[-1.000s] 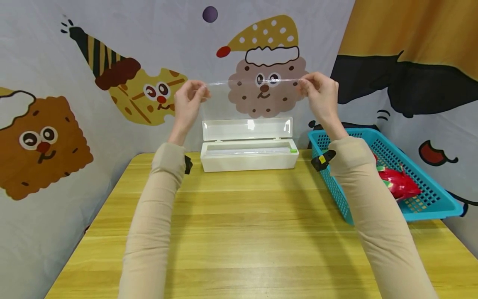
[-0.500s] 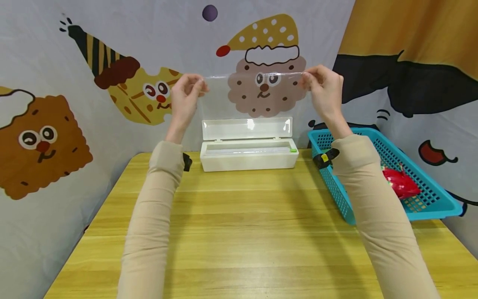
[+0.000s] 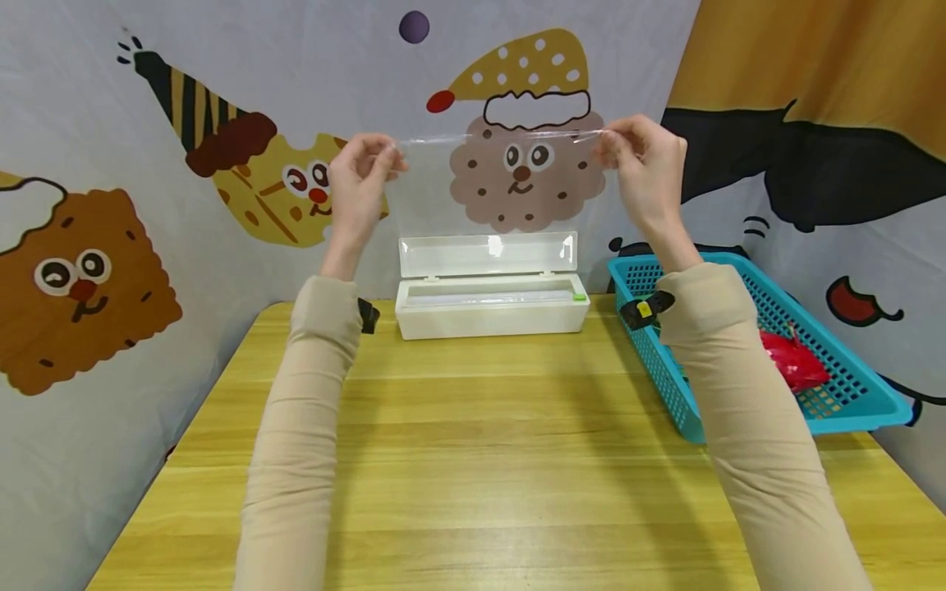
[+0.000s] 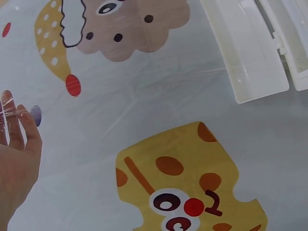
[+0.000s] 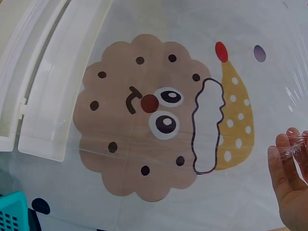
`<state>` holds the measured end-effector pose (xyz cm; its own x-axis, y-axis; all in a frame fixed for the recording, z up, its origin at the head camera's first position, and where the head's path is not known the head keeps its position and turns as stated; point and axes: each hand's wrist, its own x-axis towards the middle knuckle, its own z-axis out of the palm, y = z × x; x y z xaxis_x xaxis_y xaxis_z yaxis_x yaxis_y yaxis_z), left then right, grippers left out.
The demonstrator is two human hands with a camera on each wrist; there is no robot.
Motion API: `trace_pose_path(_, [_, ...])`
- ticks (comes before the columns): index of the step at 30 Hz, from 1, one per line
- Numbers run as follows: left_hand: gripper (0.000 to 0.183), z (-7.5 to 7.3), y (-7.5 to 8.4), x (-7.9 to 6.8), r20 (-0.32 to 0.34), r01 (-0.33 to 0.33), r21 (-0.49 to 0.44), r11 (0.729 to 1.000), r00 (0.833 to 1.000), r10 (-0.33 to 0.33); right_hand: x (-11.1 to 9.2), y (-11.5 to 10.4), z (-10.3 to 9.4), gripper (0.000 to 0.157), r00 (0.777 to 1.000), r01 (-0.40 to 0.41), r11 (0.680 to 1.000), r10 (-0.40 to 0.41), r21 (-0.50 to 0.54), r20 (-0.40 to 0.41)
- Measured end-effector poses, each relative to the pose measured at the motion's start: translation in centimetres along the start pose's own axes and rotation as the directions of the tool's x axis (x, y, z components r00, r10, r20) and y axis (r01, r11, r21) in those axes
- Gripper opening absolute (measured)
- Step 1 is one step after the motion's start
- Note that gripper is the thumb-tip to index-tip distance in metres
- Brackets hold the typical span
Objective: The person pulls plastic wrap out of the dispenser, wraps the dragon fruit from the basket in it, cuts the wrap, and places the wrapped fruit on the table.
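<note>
A sheet of clear plastic wrap (image 3: 443,185) is stretched between both hands, its top edge a shiny line. My left hand (image 3: 360,185) pinches its left corner between thumb and fingers. At the right corner my right hand (image 3: 650,176) pinches it the same way. Below stands a white wrap dispenser box (image 3: 491,320) with its lid (image 3: 488,255) tipped back, and a roll (image 3: 495,298) lies inside. In the left wrist view the left hand (image 4: 21,149) shows at the left edge; in the right wrist view the right hand (image 5: 291,178) has film over its fingers.
A turquoise basket (image 3: 850,414) stands at the right of the wooden table (image 3: 473,460), partly behind the right forearm. Inside lies a shiny red item (image 3: 794,361). A printed cloth (image 3: 244,41) with cartoon biscuits hangs close behind the table.
Both hands have risen and moved slightly apart, drawing the plastic wrap higher above the box. Box and basket have stayed in place.
</note>
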<state>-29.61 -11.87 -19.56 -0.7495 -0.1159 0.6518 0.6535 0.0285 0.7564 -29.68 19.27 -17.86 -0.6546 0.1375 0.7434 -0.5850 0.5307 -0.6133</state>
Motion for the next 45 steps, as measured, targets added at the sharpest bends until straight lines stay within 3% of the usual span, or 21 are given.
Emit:
trace_pose_path(13, [0.013,0.2,1.4,-0.2,-0.005,-0.068,0.025,0.997,0.998,0.068,0.2,-1.0,-0.4,0.024,0.999,0.024,1.0,-0.024,-0.008,-0.046])
trace_pose_path(20, [0.01,0.1,1.9,-0.2,-0.01,-0.056,0.01,0.998,0.998,0.056,0.3,-1.5,-0.6,0.022,0.997,0.039,0.999,-0.04,-0.009,-0.07])
trace_pose_path(37, [0.014,0.1,3.2,-0.1,-0.024,-0.103,-0.019,0.995,0.994,0.102,0.1,-3.4,-1.5,0.018,0.991,0.081,0.996,-0.076,0.046,-0.11])
trace_pose_path(43, [0.012,-0.8,2.8,-0.2,0.025,-0.114,0.009,0.993,0.993,0.114,-0.9,-4.1,-2.3,0.019,0.99,0.104,0.994,-0.101,0.03,-0.095])
trace_pose_path(45, [0.011,-1.5,2.7,-0.6,0.063,-0.149,0.041,0.988,0.987,0.146,-1.5,-4.1,-2.8,0.02,0.989,0.12,0.993,-0.119,0.017,-0.085])
